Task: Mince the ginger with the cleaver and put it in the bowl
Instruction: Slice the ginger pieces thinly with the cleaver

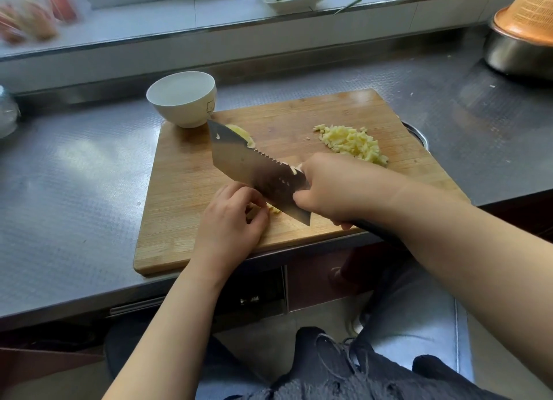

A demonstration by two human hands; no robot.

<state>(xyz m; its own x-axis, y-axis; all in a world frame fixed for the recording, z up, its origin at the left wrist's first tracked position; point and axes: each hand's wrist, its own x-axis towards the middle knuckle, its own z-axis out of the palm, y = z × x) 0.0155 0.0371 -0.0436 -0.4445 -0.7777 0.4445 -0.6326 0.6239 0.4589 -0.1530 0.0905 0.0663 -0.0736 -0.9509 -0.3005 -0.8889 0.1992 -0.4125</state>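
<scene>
Right hand (338, 187) grips the cleaver (254, 163), handle mostly hidden. Left hand (233, 217) curls over ginger (273, 210), barely visible, near the board's (185, 190) front edge. Minced pile (353, 143) lies at its right; bowl (183, 98) at its far-left corner.

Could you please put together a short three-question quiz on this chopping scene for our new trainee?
1. True or false: the minced ginger is already in the bowl.
2. Which hand grips the cleaver? A) left hand B) right hand C) both
3. Fill in: the bowl stands at the far left corner of the ______.

Key
1. False: the pile lies on the far right part of the cutting board, and the bowl looks empty.
2. B: the right hand holds the handle, while the left hand's curled fingers hold a small piece of ginger beside the blade.
3. Cutting board.
</scene>
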